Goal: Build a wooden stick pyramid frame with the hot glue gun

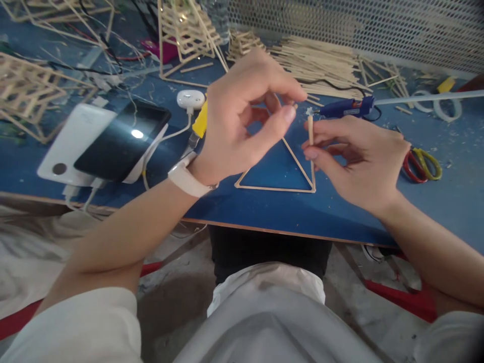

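Between right hand (359, 161) fingers: stick (310, 129)

White short sleeves, bare forearms; pale wristband (187, 177) on left wrist; white garment over lap.

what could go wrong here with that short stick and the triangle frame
The right hand pinches the short wooden stick only by its lower end, so it could slip or tip. The left hand hovers right above the glued stick triangle, and a bump might shift or break it. The blue glue gun lies just behind the fingers; if it is hot, brushing its tip could burn.
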Demonstrator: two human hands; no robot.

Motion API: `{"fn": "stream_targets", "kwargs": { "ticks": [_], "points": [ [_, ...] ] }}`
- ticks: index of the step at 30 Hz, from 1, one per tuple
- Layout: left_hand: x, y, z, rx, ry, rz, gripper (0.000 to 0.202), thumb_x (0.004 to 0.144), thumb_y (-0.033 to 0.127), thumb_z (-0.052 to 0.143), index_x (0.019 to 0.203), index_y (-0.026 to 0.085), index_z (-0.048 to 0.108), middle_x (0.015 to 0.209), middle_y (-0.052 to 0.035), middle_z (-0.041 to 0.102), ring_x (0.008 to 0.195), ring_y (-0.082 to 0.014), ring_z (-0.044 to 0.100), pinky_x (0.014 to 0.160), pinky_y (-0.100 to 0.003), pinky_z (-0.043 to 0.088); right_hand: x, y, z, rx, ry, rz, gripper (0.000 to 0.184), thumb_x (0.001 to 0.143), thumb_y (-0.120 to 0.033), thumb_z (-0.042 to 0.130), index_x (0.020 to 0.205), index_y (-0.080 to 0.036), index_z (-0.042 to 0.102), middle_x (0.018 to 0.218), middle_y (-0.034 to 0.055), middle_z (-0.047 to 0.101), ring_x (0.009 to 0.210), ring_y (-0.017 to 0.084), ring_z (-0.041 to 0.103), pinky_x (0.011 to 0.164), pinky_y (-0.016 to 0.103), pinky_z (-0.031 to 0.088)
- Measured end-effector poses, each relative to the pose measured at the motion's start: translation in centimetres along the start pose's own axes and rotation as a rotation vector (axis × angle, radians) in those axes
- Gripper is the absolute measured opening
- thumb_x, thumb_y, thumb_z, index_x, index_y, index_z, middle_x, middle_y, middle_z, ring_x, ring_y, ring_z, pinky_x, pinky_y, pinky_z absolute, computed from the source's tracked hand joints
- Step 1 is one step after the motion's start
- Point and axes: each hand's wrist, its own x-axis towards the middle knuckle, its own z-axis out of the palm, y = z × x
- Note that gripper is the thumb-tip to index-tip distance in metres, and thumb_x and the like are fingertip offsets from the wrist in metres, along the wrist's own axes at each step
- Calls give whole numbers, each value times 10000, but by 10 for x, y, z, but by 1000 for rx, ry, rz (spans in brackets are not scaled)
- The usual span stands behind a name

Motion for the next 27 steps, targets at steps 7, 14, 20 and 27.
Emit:
{"fn": "stream_targets", "kwargs": {
  "ticks": [7,14,20,27],
  "points": [
    [-2,-24,-1,-253,-6,-14,410,1179,691,653,1235,385,920,1156,-45,886,1000,-199,849,636,-335,596,0,1,1,-31,1,85,261,1074,-384,914,1334,-402,925,1109,-9,908,929,235,883,686,337,755],
    [-6,-17,-2,-363,-47,-97,303,1157,622,729,1267,425,931,1125,-10,922,1024,-227,895,712,-381,675,3,-1,0,-69,-19,103,265,1075,-390,914,1338,-414,934,1124,-3,914,921,241,881,683,345,760],
    [-3,-34,1,-415,-19,22,305,1074,587,857,1200,311,888,1105,-54,924,973,-212,915,596,-260,625,5,-5,0,-99,-30,101,284,1076,-355,909,1355,-403,933,1120,5,912,938,233,875,708,339,754],
    [0,-24,-1,-283,-1,132,244,1148,541,769,1215,326,863,1075,-22,920,1012,-196,926,643,-271,653,4,-5,0,-93,-20,95,270,1078,-385,899,1346,-410,923,1115,0,911,928,229,865,692,336,746]
  ]
}}
